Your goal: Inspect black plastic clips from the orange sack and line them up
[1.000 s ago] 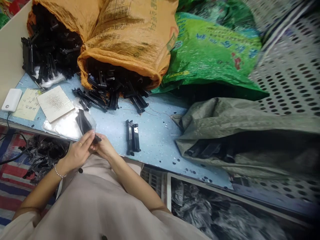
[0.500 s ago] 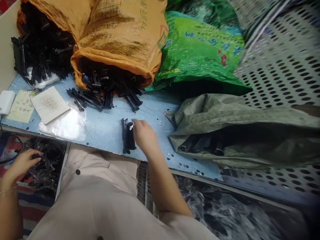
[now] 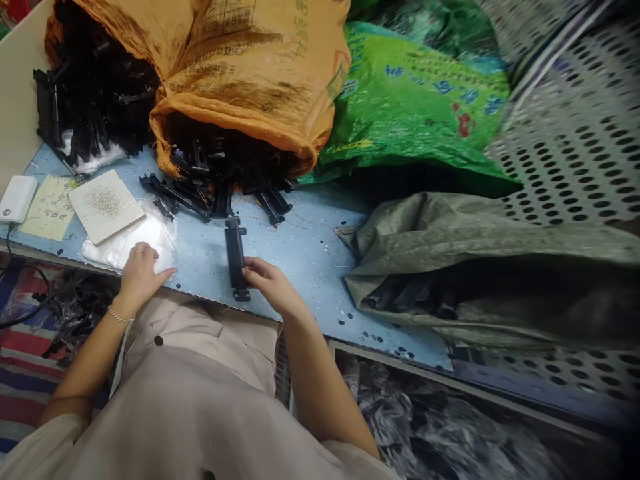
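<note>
A long black plastic part (image 3: 235, 260) with notched ends is held in my right hand (image 3: 270, 283), thumb and fingers closed on its right side above the blue table top. My left hand (image 3: 143, 270) lies on a pile of clear plastic bags (image 3: 157, 243) near the table's front edge. Its thumb is stretched out to the right, apart from the fingers, and no bag is seen lifted. A square white board (image 3: 106, 207) with small grains on it rests partly over the bags.
More black parts (image 3: 175, 197) spill from an orange woven sack (image 3: 250, 60) at the back. Further right are a green sack (image 3: 415, 107) and a grey-green sack (image 3: 430, 227). A white device (image 3: 19, 199) and a handwritten note (image 3: 50, 210) sit at the left.
My left hand has come up from the bin below the table onto the plastic bags. My right hand has moved slightly left, and the black part is now turned and raised.
</note>
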`<control>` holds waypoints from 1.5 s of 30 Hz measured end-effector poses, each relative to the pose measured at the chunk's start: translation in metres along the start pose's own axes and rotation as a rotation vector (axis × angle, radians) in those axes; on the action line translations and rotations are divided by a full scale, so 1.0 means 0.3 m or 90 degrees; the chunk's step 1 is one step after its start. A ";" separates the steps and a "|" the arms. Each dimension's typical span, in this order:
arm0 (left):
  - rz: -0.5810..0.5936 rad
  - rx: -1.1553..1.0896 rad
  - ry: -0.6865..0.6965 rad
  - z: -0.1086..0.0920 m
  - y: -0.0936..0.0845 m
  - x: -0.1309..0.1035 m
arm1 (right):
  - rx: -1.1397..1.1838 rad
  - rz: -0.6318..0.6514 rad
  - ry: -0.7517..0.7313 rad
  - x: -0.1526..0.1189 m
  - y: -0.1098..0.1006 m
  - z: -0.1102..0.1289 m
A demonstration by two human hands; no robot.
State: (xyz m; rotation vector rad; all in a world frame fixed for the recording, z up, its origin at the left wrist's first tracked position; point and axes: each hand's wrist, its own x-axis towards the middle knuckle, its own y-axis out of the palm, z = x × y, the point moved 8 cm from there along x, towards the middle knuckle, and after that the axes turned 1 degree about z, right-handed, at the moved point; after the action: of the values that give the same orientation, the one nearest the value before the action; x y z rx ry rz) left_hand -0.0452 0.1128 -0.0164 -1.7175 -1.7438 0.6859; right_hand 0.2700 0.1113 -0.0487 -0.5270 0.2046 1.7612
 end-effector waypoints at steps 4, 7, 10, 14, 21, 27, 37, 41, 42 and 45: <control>-0.038 -0.073 -0.001 0.007 0.062 0.083 | 0.241 0.133 0.006 0.046 0.185 0.049; 0.002 -0.318 -0.129 0.116 0.085 0.093 | 0.358 0.222 0.023 0.087 0.324 0.089; -0.030 -0.404 -0.161 0.144 0.081 0.082 | 0.427 0.292 0.028 0.147 0.456 0.121; -0.187 -0.352 -0.076 0.104 -0.012 0.050 | 0.466 0.267 0.042 0.226 0.524 0.104; -0.067 0.001 0.128 0.006 -0.022 0.058 | 0.438 0.209 0.029 0.147 0.415 0.064; -0.093 -0.077 0.111 0.014 -0.048 0.072 | 0.471 0.439 0.220 -0.003 0.482 0.001; 0.079 -0.032 0.408 -0.255 0.012 -0.201 | 0.274 0.209 -0.023 0.082 0.536 0.058; 0.095 0.000 0.351 -0.276 -0.096 -0.246 | 0.021 0.294 -0.208 0.032 0.571 0.181; 0.094 -0.002 0.326 -0.267 -0.158 -0.263 | 0.002 0.379 -0.220 0.028 0.590 0.206; 0.132 0.009 0.173 -0.139 -0.332 -0.310 | -0.073 0.336 -0.249 0.144 0.534 0.290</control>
State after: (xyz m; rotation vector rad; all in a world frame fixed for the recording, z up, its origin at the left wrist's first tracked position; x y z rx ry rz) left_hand -0.0849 0.0147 0.0791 -1.9001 -1.3879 0.5214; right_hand 0.0885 0.1431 -0.0138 -0.2040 -0.0410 2.3610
